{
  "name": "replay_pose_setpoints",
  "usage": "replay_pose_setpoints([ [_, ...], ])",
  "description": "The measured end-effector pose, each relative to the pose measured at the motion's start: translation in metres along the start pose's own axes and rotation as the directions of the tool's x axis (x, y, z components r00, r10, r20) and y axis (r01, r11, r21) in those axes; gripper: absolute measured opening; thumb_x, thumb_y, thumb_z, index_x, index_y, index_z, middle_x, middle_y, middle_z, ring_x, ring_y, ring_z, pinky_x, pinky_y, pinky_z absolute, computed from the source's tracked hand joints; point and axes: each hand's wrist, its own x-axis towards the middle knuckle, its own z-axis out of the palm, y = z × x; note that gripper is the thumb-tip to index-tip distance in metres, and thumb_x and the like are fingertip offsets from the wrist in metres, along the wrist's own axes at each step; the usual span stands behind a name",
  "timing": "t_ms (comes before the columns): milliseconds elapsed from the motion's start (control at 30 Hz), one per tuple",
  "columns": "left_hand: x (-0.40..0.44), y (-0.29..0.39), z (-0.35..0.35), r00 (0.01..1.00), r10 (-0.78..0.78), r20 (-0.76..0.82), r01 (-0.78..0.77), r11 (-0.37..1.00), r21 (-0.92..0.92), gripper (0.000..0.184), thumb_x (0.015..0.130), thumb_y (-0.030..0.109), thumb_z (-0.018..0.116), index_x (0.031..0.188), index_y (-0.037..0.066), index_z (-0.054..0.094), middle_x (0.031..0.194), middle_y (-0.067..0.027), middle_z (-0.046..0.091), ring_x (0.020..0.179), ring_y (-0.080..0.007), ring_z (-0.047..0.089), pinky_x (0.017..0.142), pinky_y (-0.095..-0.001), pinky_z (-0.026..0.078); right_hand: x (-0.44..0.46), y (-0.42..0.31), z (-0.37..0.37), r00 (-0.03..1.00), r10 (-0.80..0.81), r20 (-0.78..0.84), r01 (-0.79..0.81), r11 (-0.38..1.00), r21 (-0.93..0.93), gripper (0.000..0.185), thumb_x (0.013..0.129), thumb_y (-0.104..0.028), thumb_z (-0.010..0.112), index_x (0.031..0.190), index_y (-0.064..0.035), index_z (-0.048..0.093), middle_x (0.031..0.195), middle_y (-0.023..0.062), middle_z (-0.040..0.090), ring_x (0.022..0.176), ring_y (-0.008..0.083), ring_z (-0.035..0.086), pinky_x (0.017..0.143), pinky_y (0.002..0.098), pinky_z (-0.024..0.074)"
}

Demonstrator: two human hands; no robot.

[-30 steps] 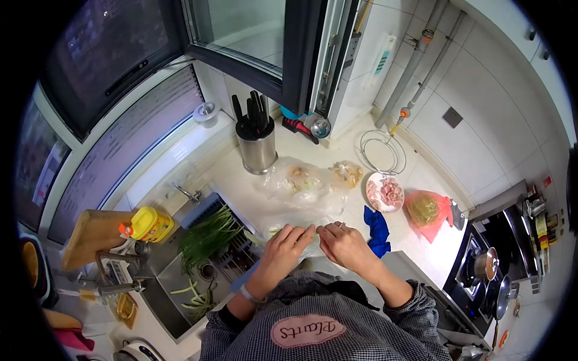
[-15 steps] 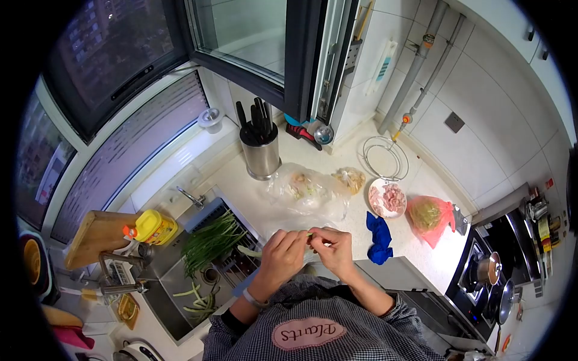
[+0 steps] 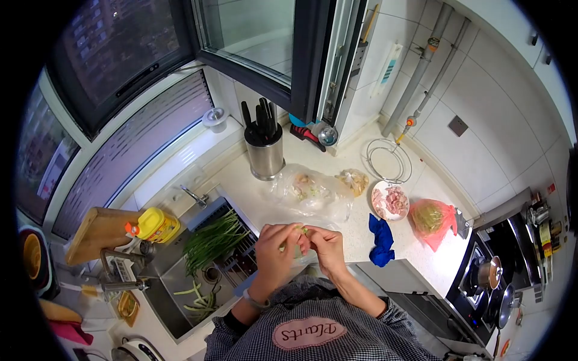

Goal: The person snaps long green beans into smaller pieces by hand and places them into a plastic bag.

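Note:
Over the counter's front edge, my left hand [image 3: 276,256] and my right hand [image 3: 328,251] meet with their fingertips pinched together. Between them shows a bit of a green bean [image 3: 303,230], pale green and mostly hidden by the fingers. Below and to the left, several long green beans [image 3: 201,301] lie on the sink floor. A bunch of long thin green leaves [image 3: 211,242], like garlic chives, rests over the blue-edged drain rack [image 3: 241,263]. Just beyond my hands lies a clear plastic bag [image 3: 310,192] with scraps in it.
A knife block [image 3: 265,157] stands behind the bag. Rightward are a plate of sliced raw meat [image 3: 390,201], a crumpled blue cloth or bag [image 3: 380,240] and a red bag [image 3: 432,222]. A pot [image 3: 489,272] sits on the stove. The open window [image 3: 247,42] juts overhead.
Both hands have shifted slightly, with the fingers rearranged around the green bean. The pale length that stuck out left of my left hand no longer shows. The whole view has moved a little.

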Motion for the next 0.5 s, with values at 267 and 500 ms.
replay_pose_setpoints([
  [267,0.003,0.003,-0.011,0.874,-0.474,0.105,0.448,0.704,-0.551,0.022,0.095,0.015,0.058,0.105,-0.002,0.069,0.085,-0.0059,0.07,0.072,-0.0081,0.053,0.067,-0.024,0.045,-0.008,0.0,-0.004,0.978,-0.168,0.121,0.189,0.962,-0.195,0.016,0.088,0.004,0.049,0.091,0.0062,0.064,0.09,0.0158,0.068,0.08,0.0136,0.062,0.072,0.0275,0.0506],
  [500,0.006,-0.017,-0.017,0.727,-0.671,0.145,0.463,0.324,-0.825,0.028,0.097,0.02,0.056,0.108,-0.005,0.066,0.088,-0.0064,0.069,0.069,-0.0052,0.052,0.064,-0.0192,0.041,-0.013,-0.013,0.004,0.906,-0.329,0.266,0.292,0.941,0.17,0.02,0.088,-0.021,0.047,0.079,-0.0041,0.051,0.089,0.0196,0.065,0.093,0.0333,0.06,0.095,0.0454,0.0404],
])
